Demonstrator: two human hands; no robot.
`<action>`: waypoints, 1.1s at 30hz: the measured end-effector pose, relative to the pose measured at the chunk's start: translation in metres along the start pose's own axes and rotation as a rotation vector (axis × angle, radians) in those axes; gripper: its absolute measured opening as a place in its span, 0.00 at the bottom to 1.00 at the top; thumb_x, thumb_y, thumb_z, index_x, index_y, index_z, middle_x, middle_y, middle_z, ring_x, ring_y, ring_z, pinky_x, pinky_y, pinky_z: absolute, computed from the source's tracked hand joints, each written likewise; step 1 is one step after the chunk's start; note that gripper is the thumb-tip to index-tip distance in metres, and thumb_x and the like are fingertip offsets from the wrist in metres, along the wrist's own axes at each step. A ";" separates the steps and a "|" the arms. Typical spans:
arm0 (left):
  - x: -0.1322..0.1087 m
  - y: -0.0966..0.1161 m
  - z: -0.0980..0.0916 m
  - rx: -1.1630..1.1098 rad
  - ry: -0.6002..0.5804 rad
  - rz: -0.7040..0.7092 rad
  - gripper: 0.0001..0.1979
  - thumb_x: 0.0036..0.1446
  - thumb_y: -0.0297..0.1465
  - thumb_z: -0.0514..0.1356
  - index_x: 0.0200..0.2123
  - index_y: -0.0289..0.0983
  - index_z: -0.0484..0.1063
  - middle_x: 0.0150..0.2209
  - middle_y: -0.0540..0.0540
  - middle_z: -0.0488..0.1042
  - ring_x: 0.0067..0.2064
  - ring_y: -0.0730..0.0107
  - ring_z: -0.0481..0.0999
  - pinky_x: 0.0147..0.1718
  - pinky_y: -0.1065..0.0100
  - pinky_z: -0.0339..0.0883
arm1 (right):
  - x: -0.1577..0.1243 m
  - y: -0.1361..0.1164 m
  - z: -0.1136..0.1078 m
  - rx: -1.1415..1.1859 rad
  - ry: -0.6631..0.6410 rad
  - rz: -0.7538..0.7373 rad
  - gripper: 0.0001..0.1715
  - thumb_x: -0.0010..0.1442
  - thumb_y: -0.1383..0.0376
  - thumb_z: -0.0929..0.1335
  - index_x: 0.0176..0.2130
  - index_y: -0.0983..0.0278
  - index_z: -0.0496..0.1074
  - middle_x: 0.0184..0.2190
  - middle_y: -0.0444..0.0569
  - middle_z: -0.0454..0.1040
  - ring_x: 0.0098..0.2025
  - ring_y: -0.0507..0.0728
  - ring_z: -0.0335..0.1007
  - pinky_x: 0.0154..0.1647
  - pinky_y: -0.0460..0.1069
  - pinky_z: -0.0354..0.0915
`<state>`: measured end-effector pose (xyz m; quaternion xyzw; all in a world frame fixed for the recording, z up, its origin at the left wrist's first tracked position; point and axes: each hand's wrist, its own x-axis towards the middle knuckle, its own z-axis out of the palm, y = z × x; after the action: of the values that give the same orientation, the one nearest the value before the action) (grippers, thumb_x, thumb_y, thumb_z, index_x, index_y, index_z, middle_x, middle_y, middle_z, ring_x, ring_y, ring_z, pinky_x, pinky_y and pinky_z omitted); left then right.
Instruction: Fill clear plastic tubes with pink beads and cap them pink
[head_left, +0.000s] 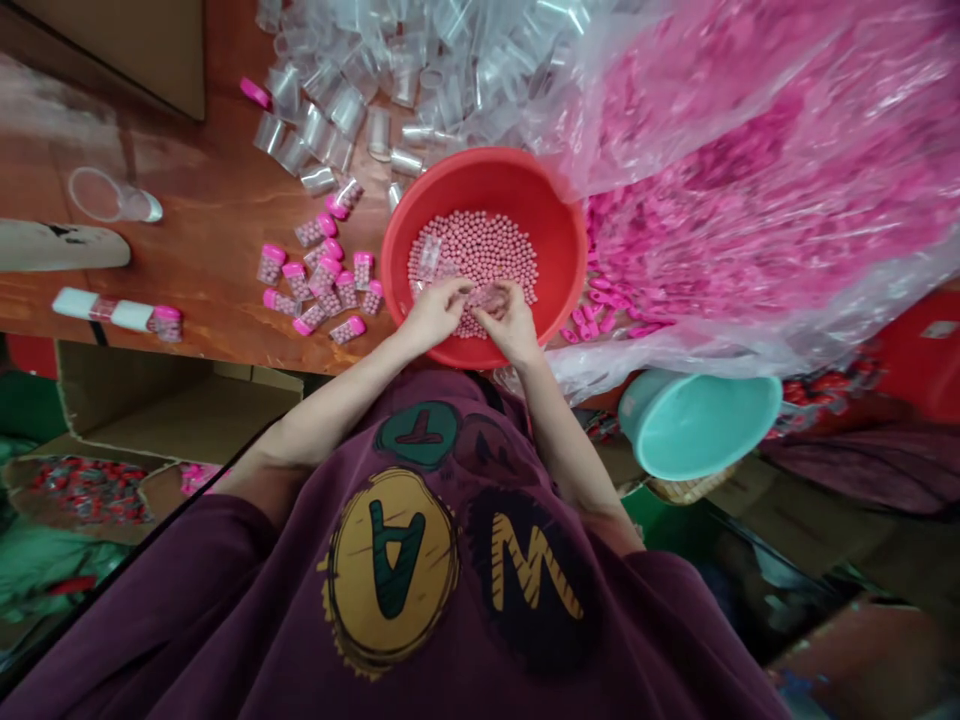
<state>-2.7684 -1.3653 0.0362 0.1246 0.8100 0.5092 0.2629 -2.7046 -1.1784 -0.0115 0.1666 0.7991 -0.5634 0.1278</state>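
Both my hands are over a red bowl (396,240) of small pink beads (487,240). My left hand (439,312) is closed at the bowl's near left, its fingertips pinched together; what they grip, if anything, is too small to make out. Facing it, my right hand (514,322) curls its fingers around a small clear plastic tube (487,297), which seems to have pink beads in or behind it. Another clear tube (430,257) lies on the beads at the left. Several bead-filled tubes with pink caps (326,285) lie on the table left of the bowl.
Clear empty tubes (352,110) are heaped behind the bowl. A large plastic bag (720,200) of pink pieces covers the table's right side, with loose pink caps (592,318) by the bowl. A turquoise basin (701,425) sits below the right edge; a cardboard box (165,400) is below left.
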 end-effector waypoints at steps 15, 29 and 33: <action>0.061 -0.012 0.014 0.524 -0.068 0.006 0.16 0.62 0.21 0.56 0.50 0.33 0.79 0.55 0.31 0.76 0.63 0.41 0.72 0.67 0.42 0.61 | -0.056 -0.026 -0.007 0.570 -0.089 0.338 0.41 0.61 0.34 0.71 0.59 0.59 0.71 0.44 0.50 0.83 0.27 0.53 0.77 0.24 0.49 0.70; 0.084 -0.023 0.123 0.390 -0.078 -0.015 0.12 0.56 0.20 0.56 0.37 0.36 0.78 0.47 0.35 0.78 0.57 0.46 0.74 0.63 0.46 0.65 | -0.024 0.107 -0.112 -0.442 0.456 0.265 0.22 0.66 0.64 0.64 0.54 0.69 0.77 0.53 0.66 0.75 0.58 0.69 0.73 0.65 0.71 0.68; 0.072 -0.022 0.105 0.127 -0.115 -0.106 0.21 0.44 0.19 0.65 0.44 0.34 0.82 0.44 0.41 0.82 0.48 0.56 0.78 0.57 0.54 0.72 | -0.012 0.113 -0.108 -0.499 0.440 0.293 0.20 0.65 0.63 0.66 0.53 0.69 0.76 0.55 0.68 0.73 0.59 0.72 0.72 0.64 0.74 0.67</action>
<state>-2.7689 -1.2619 -0.0406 0.1269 0.8298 0.4340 0.3272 -2.6491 -1.0431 -0.0683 0.3603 0.8880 -0.2773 0.0689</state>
